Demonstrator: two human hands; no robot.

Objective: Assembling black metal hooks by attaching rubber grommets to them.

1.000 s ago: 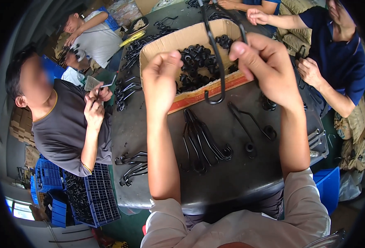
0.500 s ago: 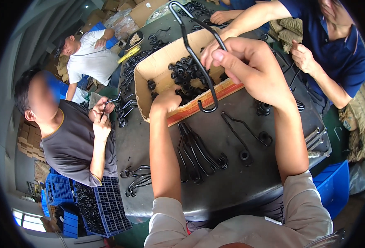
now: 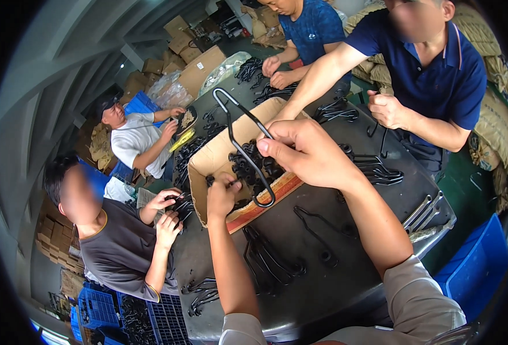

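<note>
My right hand pinches a bent black metal rod between thumb and fingers. The rod is held up above an open cardboard box, its looped end pointing away and a hooked end towards me. Inside the box's left part, my left hand is closed, with a small dark piece partly showing at its fingertips. Small black rubber bushings are heaped in the box. Closer to me, a bundle of bent black rods lies on the dark table, beside a single rod with a bushing on its end.
A co-worker in dark blue reaches an arm to the box's far side. Other people work along the left and far edges. Wrenches lie at the table's right corner, above a blue bin. More rods lie right of the box.
My head view has tilted up, showing more of the people across the table. My left fingers have come up from among the bushings. My right hand still holds the rod.
</note>
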